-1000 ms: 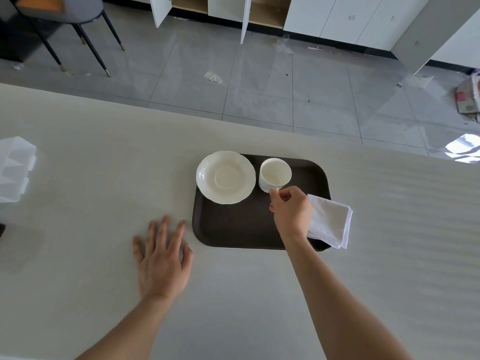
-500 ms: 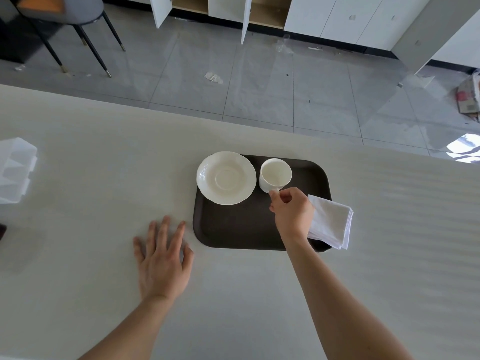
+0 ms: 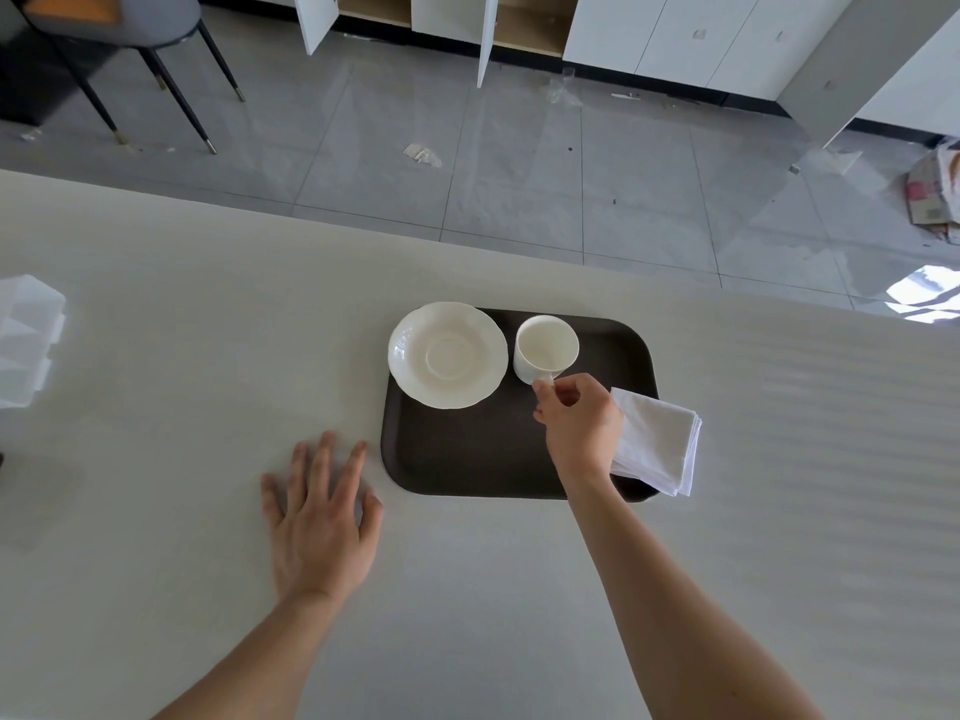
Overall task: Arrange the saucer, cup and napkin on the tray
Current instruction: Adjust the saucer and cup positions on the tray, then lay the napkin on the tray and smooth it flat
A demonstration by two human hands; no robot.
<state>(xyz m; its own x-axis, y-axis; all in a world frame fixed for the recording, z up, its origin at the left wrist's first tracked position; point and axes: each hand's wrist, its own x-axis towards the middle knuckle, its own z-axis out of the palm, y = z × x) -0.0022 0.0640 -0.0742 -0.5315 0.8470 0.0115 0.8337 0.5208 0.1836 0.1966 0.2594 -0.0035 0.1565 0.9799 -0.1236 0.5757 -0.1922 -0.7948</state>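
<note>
A dark brown tray (image 3: 467, 459) lies on the pale table. On its far left corner rests a white saucer (image 3: 448, 354), overlapping the tray's edge. Upright beside it on the tray stands a white cup (image 3: 546, 346). My right hand (image 3: 579, 423) pinches the cup's handle at the near side. A folded white napkin (image 3: 655, 442) lies over the tray's right rim, partly hidden by that hand. My left hand (image 3: 323, 517) rests flat on the table, fingers spread, just left of the tray.
A translucent plastic box (image 3: 26, 337) sits at the table's left edge. Past the table's far edge (image 3: 467, 246) is grey tiled floor, with a chair (image 3: 130, 39) at the back left and open white cabinets behind.
</note>
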